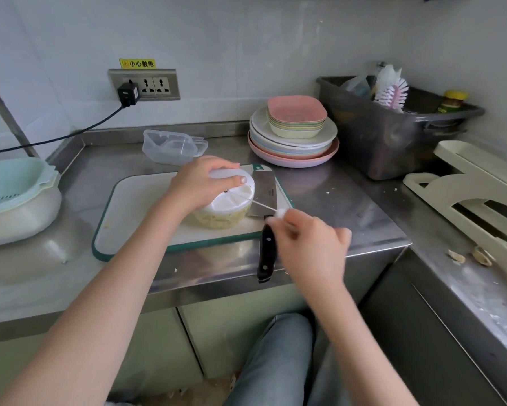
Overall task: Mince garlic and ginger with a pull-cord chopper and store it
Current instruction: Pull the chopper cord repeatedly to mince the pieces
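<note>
— Two hands at work, mid-frame. What is each one doing?

— His or her left hand (201,183) lies curled over the white lid of the pull-cord chopper (226,200), clamping it down onto the cutting board (135,206). The right hand (308,244), blurred, pinches the small white pull handle (280,212), with the cord (262,206) stretched taut between handle and lid.

— And the garlic and ginger?

— Inside the chopper's clear bowl: a pale yellow, finely chopped mass (220,221) shows through the wall below the lid.

— Anything else on that board?

— A cleaver (264,194) lies just right of the chopper, its black handle reaching past the board's lower edge, beneath the right hand.

— Where is the storage box?

— A clear plastic container (170,146) sits behind the board, above centre, near the wall. Right of it stands a stack of pastel plates and bowls (293,133), and a dark bin (387,133) with a pink brush (393,93) fills the upper right. A pale green colander (15,183) sits at the left edge.
</note>
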Tool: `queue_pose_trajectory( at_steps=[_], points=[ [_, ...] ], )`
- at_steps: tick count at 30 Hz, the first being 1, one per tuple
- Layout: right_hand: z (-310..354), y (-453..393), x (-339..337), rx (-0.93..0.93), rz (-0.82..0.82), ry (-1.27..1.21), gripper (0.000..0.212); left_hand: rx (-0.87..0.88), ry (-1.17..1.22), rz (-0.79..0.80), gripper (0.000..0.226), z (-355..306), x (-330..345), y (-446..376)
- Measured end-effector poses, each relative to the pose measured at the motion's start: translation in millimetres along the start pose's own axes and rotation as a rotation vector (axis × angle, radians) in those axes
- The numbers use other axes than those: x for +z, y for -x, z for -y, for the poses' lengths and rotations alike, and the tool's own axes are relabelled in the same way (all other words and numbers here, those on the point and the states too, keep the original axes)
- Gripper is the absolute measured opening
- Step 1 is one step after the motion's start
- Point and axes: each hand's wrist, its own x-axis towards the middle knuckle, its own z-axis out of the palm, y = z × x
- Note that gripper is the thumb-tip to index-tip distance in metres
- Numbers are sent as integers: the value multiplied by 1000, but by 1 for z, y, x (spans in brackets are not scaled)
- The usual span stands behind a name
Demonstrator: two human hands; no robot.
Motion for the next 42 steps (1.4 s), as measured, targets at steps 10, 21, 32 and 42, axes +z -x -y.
queue_pose_trajectory(
  at_steps=[10,21,32,42],
  points=[
    [-30,-7,-12,56,-44,-154,41,-22,-3,11,62,-3,0,4],
    [-7,-49,25,-482,167,-377,26,16,60,45,25,5,0,-6],
    [30,-81,52,-347,691,-505,107,-79,482,-211,25,11,3,-6],
    [33,-136,33,-76,865,-1288,70,-59,981,-60,35,0,-62,10]
  ],
)
